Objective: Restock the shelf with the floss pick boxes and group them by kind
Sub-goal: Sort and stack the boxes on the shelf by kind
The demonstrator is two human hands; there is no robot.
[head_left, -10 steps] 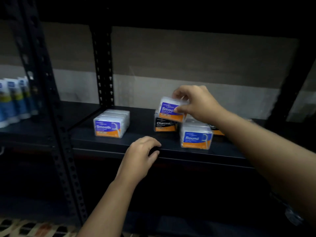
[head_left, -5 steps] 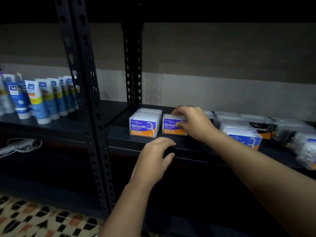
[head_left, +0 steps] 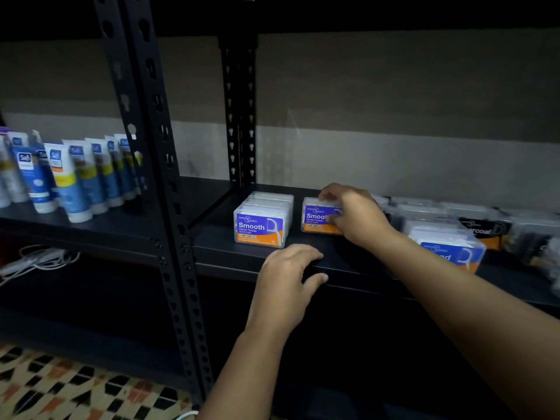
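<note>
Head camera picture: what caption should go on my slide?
Right hand sets a Smooth floss box beside another Smooth box.

- Two hands of mine: my left hand (head_left: 286,278) and my right hand (head_left: 353,215).
- Two front-facing Smooth boxes: the Smooth box (head_left: 260,230) at the left and the second Smooth box (head_left: 318,216) beside it.
- One Charcoal box (head_left: 485,230) readable.
- One blue box (head_left: 451,253) at the right, label half hidden.
- Tubes (head_left: 69,177): about eight, blurred.
</note>
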